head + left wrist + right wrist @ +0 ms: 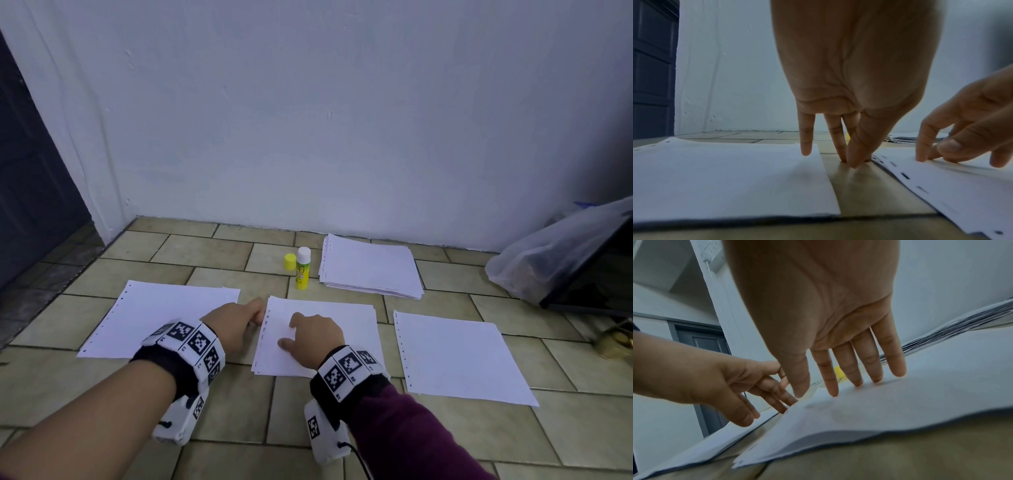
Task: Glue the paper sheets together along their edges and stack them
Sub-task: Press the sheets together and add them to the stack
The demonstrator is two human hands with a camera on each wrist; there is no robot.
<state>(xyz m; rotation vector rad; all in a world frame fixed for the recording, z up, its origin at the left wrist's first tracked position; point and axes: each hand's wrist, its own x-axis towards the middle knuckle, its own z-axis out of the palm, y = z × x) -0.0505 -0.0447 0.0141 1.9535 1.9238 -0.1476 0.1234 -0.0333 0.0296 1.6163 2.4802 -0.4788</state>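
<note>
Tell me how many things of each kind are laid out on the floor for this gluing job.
Paper sheets or small piles laid flat in front: 3 (left, middle, right)
Thick paper stack at the back: 1
Glue stick, standing uncapped: 1
Yellow cap beside it: 1
Total: 6

No readable text; label print on the glue stick (302,270) too small.

Your L hand (236,323): fingers straight, tips down on the floor. Your R hand (317,334): fingers spread, fingertips (857,382) pressing flat.
</note>
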